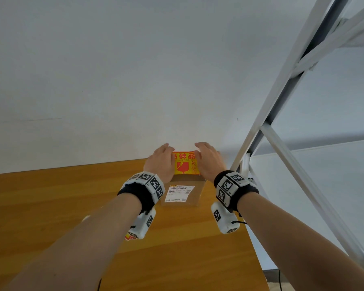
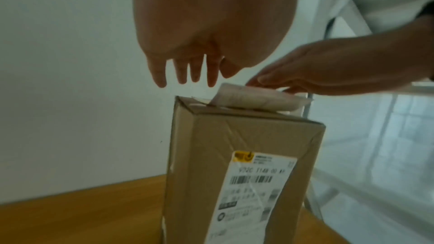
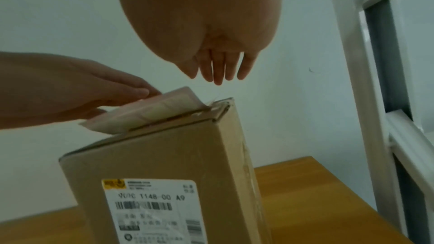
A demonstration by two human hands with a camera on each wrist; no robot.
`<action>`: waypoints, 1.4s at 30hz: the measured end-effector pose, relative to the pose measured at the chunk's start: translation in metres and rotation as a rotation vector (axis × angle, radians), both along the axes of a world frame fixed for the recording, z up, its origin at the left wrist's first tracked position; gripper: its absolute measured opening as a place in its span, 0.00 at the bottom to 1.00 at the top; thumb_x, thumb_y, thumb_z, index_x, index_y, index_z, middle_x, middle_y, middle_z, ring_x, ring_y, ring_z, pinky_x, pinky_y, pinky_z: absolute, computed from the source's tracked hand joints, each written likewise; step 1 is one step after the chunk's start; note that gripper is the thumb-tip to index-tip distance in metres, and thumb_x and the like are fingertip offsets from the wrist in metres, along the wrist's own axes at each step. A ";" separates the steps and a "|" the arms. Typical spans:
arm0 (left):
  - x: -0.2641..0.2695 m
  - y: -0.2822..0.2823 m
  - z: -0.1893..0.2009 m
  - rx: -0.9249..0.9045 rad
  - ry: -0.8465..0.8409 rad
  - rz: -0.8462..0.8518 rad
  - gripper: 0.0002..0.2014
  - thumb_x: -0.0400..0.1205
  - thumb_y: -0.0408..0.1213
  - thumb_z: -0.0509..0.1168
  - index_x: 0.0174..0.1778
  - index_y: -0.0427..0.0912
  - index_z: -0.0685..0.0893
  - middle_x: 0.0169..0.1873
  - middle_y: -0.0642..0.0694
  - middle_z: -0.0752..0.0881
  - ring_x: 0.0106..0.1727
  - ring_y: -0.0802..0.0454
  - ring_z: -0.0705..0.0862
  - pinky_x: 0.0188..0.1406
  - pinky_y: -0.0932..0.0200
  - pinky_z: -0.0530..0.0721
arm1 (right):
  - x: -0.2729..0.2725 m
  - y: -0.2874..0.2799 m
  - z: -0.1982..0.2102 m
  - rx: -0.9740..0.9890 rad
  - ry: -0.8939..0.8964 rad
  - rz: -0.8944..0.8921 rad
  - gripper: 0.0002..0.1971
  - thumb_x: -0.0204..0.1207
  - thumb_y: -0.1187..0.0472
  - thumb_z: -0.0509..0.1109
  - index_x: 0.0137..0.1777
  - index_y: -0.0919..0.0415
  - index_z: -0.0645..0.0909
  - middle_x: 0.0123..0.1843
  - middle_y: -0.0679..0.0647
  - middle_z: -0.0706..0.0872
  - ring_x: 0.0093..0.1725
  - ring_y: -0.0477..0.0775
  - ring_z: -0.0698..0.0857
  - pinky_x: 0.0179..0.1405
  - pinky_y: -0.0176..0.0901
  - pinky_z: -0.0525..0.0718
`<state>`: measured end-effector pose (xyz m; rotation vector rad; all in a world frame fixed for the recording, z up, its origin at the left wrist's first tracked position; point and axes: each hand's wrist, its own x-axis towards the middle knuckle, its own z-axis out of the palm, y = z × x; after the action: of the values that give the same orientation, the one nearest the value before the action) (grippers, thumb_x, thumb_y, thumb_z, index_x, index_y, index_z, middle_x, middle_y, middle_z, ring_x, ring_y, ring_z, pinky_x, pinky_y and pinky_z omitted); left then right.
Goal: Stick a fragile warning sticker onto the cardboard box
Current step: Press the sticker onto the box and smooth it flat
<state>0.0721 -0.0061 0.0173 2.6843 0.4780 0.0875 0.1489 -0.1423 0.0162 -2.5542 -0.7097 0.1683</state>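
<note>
Head view: the fragile sticker [image 1: 184, 163] is seen on top of the cardboard box [image 1: 182, 193], at the worktop's [image 1: 51, 206] 1 o'clock corner. It is flanked by the left hand [image 1: 161, 162] at 9 o'clock and the right hand [image 1: 209, 161] at 3 o'clock, probably for smoothing.
Left wrist view: straight, slightly spread fingers [image 2: 195, 70] are held just above the box top; one sticker [image 2: 256, 99] edge is curled up.
Right wrist view: the right fingers [image 3: 220, 70] are straight, close together, nothing pinched.

Both bare forearms reach forward side by side, banded at the wrists, left hand [image 1: 161, 162] and right hand [image 1: 208, 160] palm-down, close together, fingers [image 2: 212, 75] straight and slightly spread, none of them curled round anything.
</note>
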 end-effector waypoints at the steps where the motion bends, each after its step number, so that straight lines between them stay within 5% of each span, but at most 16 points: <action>1: 0.002 -0.002 -0.003 0.062 0.078 -0.072 0.24 0.88 0.46 0.44 0.79 0.43 0.64 0.83 0.45 0.60 0.83 0.47 0.61 0.81 0.46 0.63 | -0.001 0.000 -0.001 -0.055 0.024 0.072 0.24 0.86 0.56 0.49 0.80 0.62 0.61 0.83 0.57 0.64 0.82 0.55 0.62 0.80 0.53 0.62; 4: 0.004 -0.003 -0.014 0.167 0.225 -0.191 0.29 0.87 0.52 0.36 0.84 0.47 0.48 0.85 0.50 0.46 0.86 0.51 0.45 0.85 0.46 0.47 | -0.003 -0.002 -0.013 -0.217 0.088 0.197 0.28 0.86 0.49 0.43 0.83 0.59 0.47 0.87 0.52 0.48 0.85 0.51 0.46 0.84 0.52 0.50; 9: -0.001 -0.005 -0.032 0.231 0.236 -0.212 0.33 0.84 0.57 0.32 0.83 0.47 0.40 0.85 0.51 0.42 0.85 0.53 0.41 0.85 0.48 0.44 | -0.006 -0.008 -0.031 -0.302 0.064 0.223 0.33 0.83 0.41 0.37 0.83 0.54 0.38 0.86 0.47 0.39 0.85 0.47 0.39 0.84 0.52 0.42; 28: 0.000 -0.008 -0.048 0.199 0.064 -0.139 0.27 0.86 0.47 0.37 0.83 0.47 0.51 0.84 0.50 0.57 0.85 0.51 0.51 0.85 0.47 0.52 | -0.025 0.018 -0.042 -0.205 -0.133 0.098 0.26 0.86 0.51 0.39 0.82 0.56 0.54 0.85 0.52 0.60 0.85 0.51 0.52 0.85 0.51 0.46; 32: 0.004 -0.004 -0.046 0.071 0.069 -0.141 0.27 0.87 0.47 0.38 0.83 0.47 0.52 0.84 0.50 0.56 0.85 0.51 0.50 0.85 0.48 0.52 | -0.025 0.019 -0.041 -0.188 -0.083 0.089 0.27 0.85 0.50 0.38 0.83 0.55 0.51 0.86 0.50 0.56 0.85 0.50 0.49 0.85 0.51 0.44; 42: 0.000 -0.005 -0.045 0.152 0.123 -0.186 0.27 0.86 0.48 0.34 0.83 0.50 0.42 0.85 0.55 0.43 0.85 0.55 0.40 0.85 0.49 0.44 | -0.029 0.017 -0.039 -0.280 -0.049 0.112 0.28 0.85 0.48 0.34 0.83 0.53 0.39 0.87 0.48 0.41 0.85 0.49 0.39 0.84 0.53 0.38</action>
<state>0.0718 -0.0108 -0.0281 2.8809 0.2647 -0.0994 0.1194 -0.1257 -0.0223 -2.7919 -0.9050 0.2598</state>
